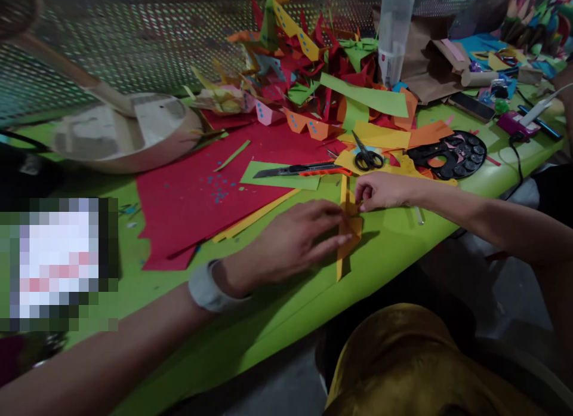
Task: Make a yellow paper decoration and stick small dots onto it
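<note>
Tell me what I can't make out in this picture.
All in the head view:
- Part of the orange paper piece: hidden by the left grip.
- Whether the right grip pinches that paper: too blurred and dark.
- The clear bottle's top: cut off by the upper edge.
- Whatever the pixelated patch covers.

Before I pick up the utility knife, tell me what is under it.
Beneath the utility knife a piece of green paper shows on both sides, lying over red paper. Whatever the knife's body and the green paper cover cannot be seen.
</note>
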Demonstrator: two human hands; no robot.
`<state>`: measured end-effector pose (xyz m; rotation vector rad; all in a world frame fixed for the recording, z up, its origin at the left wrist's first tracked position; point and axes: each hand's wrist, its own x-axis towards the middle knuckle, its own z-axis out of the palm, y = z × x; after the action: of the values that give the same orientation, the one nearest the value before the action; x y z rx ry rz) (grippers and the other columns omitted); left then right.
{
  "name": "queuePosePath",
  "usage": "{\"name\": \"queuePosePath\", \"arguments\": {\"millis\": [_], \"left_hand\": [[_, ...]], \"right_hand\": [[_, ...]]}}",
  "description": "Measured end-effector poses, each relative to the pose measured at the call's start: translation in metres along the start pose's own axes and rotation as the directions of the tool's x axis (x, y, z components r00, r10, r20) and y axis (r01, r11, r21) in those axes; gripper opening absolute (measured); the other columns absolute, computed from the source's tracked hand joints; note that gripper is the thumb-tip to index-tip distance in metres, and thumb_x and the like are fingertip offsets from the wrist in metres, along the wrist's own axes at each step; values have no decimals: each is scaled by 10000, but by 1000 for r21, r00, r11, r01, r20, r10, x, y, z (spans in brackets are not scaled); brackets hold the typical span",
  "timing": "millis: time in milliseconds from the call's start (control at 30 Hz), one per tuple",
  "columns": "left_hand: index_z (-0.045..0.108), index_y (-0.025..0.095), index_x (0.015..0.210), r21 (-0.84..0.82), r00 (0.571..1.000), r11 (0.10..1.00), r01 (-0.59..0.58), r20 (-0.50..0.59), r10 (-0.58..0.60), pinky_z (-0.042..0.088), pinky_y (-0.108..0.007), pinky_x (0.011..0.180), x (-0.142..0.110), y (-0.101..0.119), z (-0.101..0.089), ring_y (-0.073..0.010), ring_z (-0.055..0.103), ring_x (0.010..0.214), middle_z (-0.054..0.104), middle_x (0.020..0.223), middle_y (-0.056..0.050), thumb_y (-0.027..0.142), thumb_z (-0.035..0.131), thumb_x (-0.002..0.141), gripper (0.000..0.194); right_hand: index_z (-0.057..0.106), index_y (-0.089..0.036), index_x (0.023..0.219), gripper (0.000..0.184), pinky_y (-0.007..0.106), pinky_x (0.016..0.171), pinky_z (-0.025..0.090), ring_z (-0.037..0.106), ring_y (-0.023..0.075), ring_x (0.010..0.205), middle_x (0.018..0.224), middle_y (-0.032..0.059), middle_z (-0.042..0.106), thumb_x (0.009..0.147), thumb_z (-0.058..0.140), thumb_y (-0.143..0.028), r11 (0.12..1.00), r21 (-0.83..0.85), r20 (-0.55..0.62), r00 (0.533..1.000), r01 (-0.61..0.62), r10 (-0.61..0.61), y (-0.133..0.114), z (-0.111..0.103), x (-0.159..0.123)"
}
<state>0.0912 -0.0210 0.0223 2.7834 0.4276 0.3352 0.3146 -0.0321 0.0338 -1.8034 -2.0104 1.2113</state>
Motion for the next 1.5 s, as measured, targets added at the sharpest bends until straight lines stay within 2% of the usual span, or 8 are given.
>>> {"name": "queuePosePath", "arguments": {"millis": [100, 200, 300, 367, 633, 733, 867, 1500], "left_hand": [[665, 159, 878, -133, 958, 952, 274, -44, -282, 507, -323, 663, 14, -5, -5, -201, 637, 741, 686, 837, -79, 553, 423, 940, 466], [597, 185, 686, -276, 855, 812, 514, 239, -460, 417, -251, 486, 29, -12, -5, -149, 562, 520, 615, 577, -2, 540, 509, 864, 407], [551, 192, 580, -359, 714, 634, 685, 502, -488, 403, -222, 448, 40, -17, -3, -116, 527, 427, 595, 485, 13, 492, 557, 823, 386], [545, 192, 545, -365, 658, 564, 741, 566, -497, 401, -212, 439, 45, -19, -1, -103, 510, 399, 592, 462, 12, 492, 600, 794, 393], [569, 187, 508, -338, 543, 436, 834, 641, -542, 347, -204, 408, 52, -11, -8, -90, 460, 367, 579, 422, 10, 406, 622, 812, 379], [571, 185, 492, -320, 525, 426, 846, 640, -561, 346, -201, 406, 53, -10, -10, -88, 452, 366, 573, 415, 9, 338, 596, 827, 369], [563, 184, 465, -307, 540, 460, 833, 630, -558, 354, -202, 415, 55, -11, -13, -95, 466, 384, 571, 423, 4, 269, 596, 791, 338], [575, 182, 457, -312, 539, 445, 840, 579, -611, 404, -224, 456, 58, -5, -15, -119, 510, 420, 610, 452, -20, 293, 584, 765, 327]], "right_hand": [[659, -170, 786, 168, 237, 544, 380, 504, 103, 596, 687, -23, 589, 689, 690, -37, 1000, 3, 13, 1000, -3, 3, 1, 1, 1], [663, -161, 846, 175, 232, 554, 389, 521, 106, 614, 715, -16, 604, 708, 699, -59, 1000, 5, 25, 999, -22, 22, 1, 1, 2], [659, -156, 900, 190, 224, 565, 387, 527, 102, 625, 743, -15, 612, 727, 710, -93, 999, -15, 29, 999, -36, 36, 1, 1, 1], [659, -155, 911, 184, 225, 569, 381, 526, 101, 625, 751, -13, 615, 740, 708, -108, 999, -29, 27, 999, -33, 33, 0, 1, 1], [659, -152, 915, 164, 230, 589, 382, 523, 98, 618, 745, -14, 611, 761, 696, -109, 998, -50, 28, 999, -44, 45, -5, 0, -2], [656, -162, 901, 157, 221, 575, 379, 518, 90, 598, 723, -22, 610, 761, 689, -100, 998, -57, 20, 999, -34, 35, -4, 1, -2], [658, -171, 879, 158, 216, 563, 381, 534, 91, 599, 706, -27, 617, 747, 687, -90, 998, -64, 6, 1000, -13, 13, -3, 2, -1], [637, -173, 885, 184, 241, 561, 360, 546, 118, 652, 811, 7, 652, 710, 690, -183, 995, -95, -11, 1000, -20, 20, -3, 1, -1]]}}
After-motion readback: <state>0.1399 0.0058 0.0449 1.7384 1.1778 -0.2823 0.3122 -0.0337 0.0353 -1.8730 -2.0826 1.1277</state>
